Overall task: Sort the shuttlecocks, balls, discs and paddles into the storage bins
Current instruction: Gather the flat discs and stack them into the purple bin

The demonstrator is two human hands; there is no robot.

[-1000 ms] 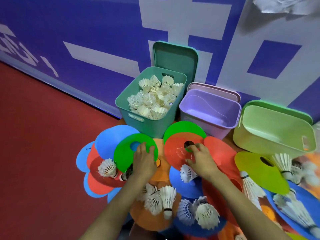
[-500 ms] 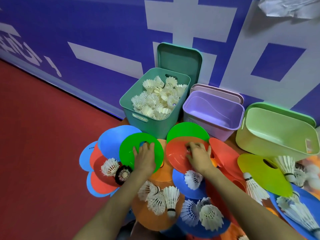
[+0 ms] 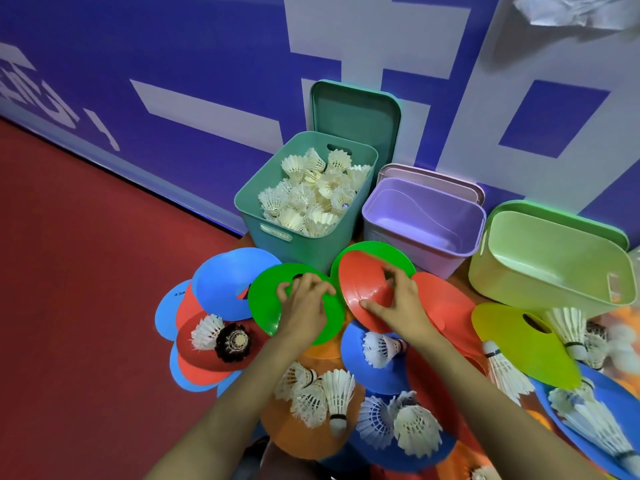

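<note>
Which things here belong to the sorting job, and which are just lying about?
Job: green disc, red disc, loose shuttlecocks, teal bin, purple bin, light green bin.
Lying about: teal lid, crumpled sheet on the wall.

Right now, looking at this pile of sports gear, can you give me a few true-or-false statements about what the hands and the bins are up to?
1. The teal bin holds white shuttlecocks. True.
2. The purple bin is full of discs. False: nothing shows inside it.
3. The left hand grips a green disc. True.
4. The right hand holds a shuttlecock. False: it grips a red disc.
5. Every loose shuttlecock is white. False: a black shuttlecock lies on a dark red disc at the left.
</note>
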